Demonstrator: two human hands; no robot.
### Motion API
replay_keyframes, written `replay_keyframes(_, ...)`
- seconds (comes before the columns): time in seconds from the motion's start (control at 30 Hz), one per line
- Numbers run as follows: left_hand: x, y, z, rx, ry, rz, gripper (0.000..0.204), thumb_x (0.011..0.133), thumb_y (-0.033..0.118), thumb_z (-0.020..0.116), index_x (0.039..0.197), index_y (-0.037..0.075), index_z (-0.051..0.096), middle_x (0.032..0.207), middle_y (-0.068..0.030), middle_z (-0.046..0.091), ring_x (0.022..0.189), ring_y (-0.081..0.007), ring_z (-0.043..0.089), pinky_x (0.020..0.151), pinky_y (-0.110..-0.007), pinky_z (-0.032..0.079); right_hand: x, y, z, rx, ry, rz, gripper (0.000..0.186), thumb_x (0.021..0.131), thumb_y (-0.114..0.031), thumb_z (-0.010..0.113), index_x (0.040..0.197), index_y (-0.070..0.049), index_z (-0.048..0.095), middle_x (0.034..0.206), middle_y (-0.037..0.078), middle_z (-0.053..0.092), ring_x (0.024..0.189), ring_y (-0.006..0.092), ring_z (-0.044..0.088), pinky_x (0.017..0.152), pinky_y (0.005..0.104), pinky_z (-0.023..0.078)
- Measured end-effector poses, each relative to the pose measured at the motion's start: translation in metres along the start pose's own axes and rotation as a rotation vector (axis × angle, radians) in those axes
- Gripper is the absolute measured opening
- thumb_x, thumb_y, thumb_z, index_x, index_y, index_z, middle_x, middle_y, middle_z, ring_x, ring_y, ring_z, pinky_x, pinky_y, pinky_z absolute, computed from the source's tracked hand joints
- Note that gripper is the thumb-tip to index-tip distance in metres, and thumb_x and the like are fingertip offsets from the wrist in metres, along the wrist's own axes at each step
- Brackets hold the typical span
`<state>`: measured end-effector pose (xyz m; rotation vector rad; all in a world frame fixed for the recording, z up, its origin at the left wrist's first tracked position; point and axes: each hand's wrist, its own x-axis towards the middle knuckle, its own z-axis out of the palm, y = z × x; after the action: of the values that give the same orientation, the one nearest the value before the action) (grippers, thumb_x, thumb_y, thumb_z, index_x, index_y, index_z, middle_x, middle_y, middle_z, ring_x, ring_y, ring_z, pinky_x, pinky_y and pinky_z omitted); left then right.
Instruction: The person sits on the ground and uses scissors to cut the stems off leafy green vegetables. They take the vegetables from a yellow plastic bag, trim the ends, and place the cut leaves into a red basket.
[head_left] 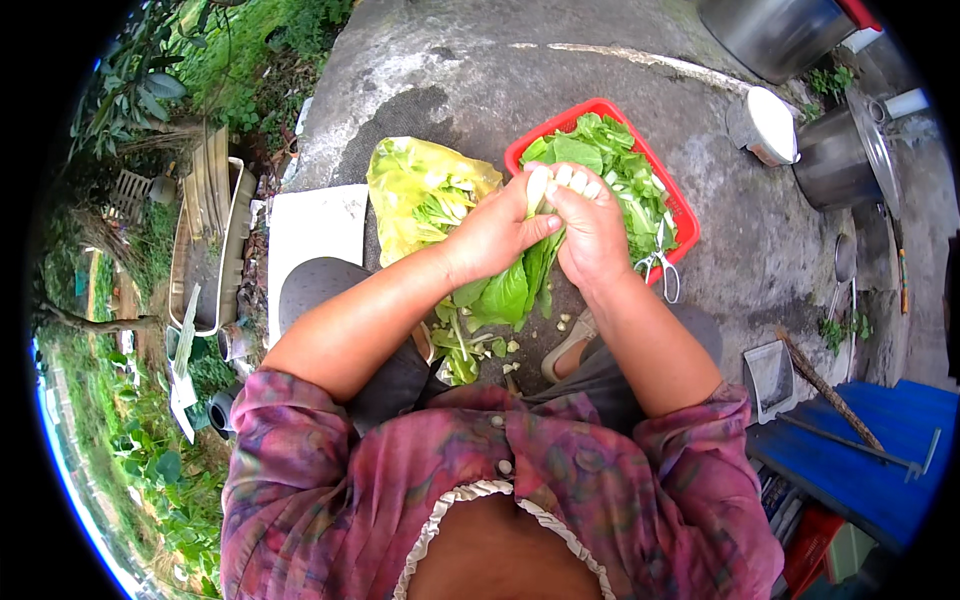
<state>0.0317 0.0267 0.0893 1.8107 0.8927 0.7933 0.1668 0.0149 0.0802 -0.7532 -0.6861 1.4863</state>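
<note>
My left hand (497,230) and my right hand (588,228) meet in front of me, both closed around one bunch of leafy greens (503,296). Its pale stem ends point away from me between the fingers, and its broad green leaves hang down toward my lap. Just beyond, a red plastic basket (684,214) is filled with cut greens (606,148). Scissors with pale handles (660,268) rest at the basket's near right corner. Left of my hands stands a yellow plastic bag (398,222) with more greens inside. Leaf scraps (462,362) lie on the ground between my feet.
A flat white board (318,240) lies at the left. Farther left is a worn rectangular tub (236,250) beside plants. At the right are a white-topped bucket (765,126), large metal pots (838,160), a dustpan (770,378), a stick (830,392) and a blue sheet (885,470).
</note>
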Motion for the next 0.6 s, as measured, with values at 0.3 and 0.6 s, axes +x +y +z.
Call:
replay_keyframes(0.3, -0.004, 0.007, -0.003, -0.035, 0.013, 0.025, 0.055, 0.083, 0.017, 0.062, 0.125, 0.0, 0.031, 0.115, -0.0213, 0.051, 0.114, -0.0328, 0.05, 0.093, -0.039, 0.04, -0.009, -0.008, 0.017, -0.093, -0.063, -0.067, 0.032, 0.077, 0.001, 0.065, 0.106, -0.003, 0.05, 0.1, 0.003, 0.057, 0.09, 0.0107, 0.055, 0.082, 0.0257, 0.046)
replay_keyframes(0.6, -0.006, 0.029, 0.002, 0.042, -0.004, -0.175, 0.078, 0.07, -0.001, 0.059, 0.135, 0.005, 0.018, 0.119, -0.0168, 0.046, 0.114, -0.0268, 0.048, 0.097, -0.035, 0.038, -0.013, -0.002, 0.016, -0.1, -0.063, -0.072, 0.032, 0.078, -0.001, 0.066, 0.106, -0.003, 0.051, 0.099, 0.001, 0.058, 0.088, 0.0094, 0.055, 0.081, 0.0248, 0.046)
